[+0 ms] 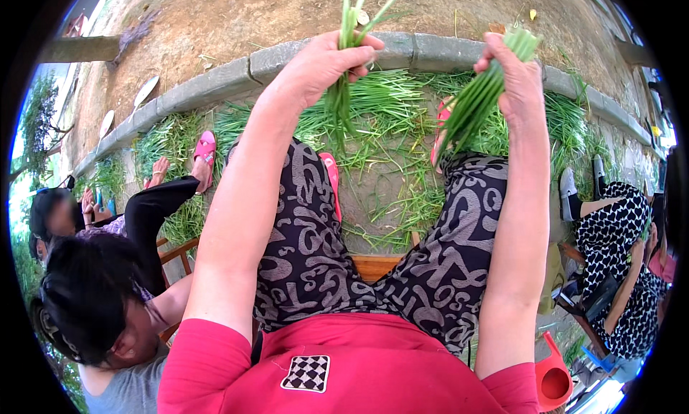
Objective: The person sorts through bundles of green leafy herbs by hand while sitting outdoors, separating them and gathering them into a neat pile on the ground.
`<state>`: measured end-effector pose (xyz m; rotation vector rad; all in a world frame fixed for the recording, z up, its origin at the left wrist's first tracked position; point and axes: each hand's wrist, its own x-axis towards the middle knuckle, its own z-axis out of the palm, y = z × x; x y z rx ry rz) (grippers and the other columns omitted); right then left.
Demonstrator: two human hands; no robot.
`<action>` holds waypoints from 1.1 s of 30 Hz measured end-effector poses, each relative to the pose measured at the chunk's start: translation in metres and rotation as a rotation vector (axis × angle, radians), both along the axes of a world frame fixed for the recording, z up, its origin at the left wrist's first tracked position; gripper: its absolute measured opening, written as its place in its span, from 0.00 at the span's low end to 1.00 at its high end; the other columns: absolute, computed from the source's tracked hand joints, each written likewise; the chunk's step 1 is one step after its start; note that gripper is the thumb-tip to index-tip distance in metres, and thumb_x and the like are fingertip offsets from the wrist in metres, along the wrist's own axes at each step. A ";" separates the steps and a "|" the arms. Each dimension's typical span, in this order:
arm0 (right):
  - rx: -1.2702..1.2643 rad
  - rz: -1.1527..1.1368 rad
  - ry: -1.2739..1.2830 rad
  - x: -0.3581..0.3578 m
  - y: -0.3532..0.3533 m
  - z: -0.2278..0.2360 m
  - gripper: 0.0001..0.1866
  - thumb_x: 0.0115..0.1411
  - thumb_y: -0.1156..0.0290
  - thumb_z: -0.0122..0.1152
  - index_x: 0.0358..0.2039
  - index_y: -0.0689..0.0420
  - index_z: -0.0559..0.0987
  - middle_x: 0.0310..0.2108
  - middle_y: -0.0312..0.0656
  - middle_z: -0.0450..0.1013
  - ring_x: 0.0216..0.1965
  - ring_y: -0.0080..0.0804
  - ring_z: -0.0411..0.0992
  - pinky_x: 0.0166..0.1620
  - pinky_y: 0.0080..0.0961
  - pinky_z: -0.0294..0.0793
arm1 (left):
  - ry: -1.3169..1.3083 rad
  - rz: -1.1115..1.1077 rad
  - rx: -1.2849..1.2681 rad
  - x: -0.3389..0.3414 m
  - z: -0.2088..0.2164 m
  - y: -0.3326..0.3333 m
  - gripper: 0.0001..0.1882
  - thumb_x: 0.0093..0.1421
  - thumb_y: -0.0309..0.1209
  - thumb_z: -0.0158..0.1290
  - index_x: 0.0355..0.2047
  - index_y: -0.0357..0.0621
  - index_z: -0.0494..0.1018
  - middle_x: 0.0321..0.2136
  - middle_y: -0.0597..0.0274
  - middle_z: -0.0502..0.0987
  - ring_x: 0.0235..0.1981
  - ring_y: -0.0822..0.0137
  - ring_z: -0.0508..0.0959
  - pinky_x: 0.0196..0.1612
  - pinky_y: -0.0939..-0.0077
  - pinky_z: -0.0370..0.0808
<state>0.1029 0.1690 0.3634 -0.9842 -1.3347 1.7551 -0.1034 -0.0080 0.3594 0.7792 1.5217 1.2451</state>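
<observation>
My left hand [319, 64] is closed around a small bunch of chives [339, 107], its stalks fanning out above my fingers and the leaves hanging below. Farther right, my right hand [522, 80] grips a thicker bunch of chives [470, 107]. The cut-looking pale ends of this bunch stick up past my fingers, and its leaves slant down toward my right knee. Both hands are raised apart over a long heap of loose chives [391, 97] on the ground. Motion slightly blurs the right bunch.
A stone curb [215, 84] runs behind the heap, with bare soil [237, 19] beyond. Scattered leaves lie between my feet. People sit close at my left [93, 299] and at my right [617, 234]. A red plastic container [554, 378] stands by my right side.
</observation>
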 end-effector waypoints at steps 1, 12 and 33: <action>-0.025 0.057 0.006 -0.007 -0.005 0.001 0.15 0.50 0.68 0.67 0.34 0.62 0.75 0.23 0.36 0.72 0.22 0.23 0.71 0.26 0.21 0.73 | -0.020 -0.034 0.007 0.003 0.001 0.003 0.12 0.59 0.32 0.52 0.42 0.42 0.73 0.27 0.71 0.71 0.28 0.79 0.69 0.33 0.84 0.68; -0.106 0.336 0.116 -0.045 -0.031 0.003 0.16 0.55 0.67 0.62 0.42 0.59 0.76 0.25 0.36 0.73 0.26 0.23 0.72 0.30 0.20 0.74 | -0.085 -0.220 0.038 0.019 0.005 0.017 0.14 0.57 0.33 0.54 0.41 0.40 0.73 0.29 0.73 0.70 0.27 0.80 0.67 0.33 0.86 0.65; -0.409 -0.227 0.598 0.044 0.063 -0.031 0.08 0.54 0.74 0.63 0.33 0.61 0.75 0.28 0.43 0.73 0.31 0.33 0.72 0.39 0.34 0.73 | -0.270 0.206 0.076 -0.058 -0.002 -0.044 0.15 0.58 0.28 0.54 0.45 0.38 0.72 0.28 0.69 0.72 0.26 0.77 0.72 0.30 0.83 0.72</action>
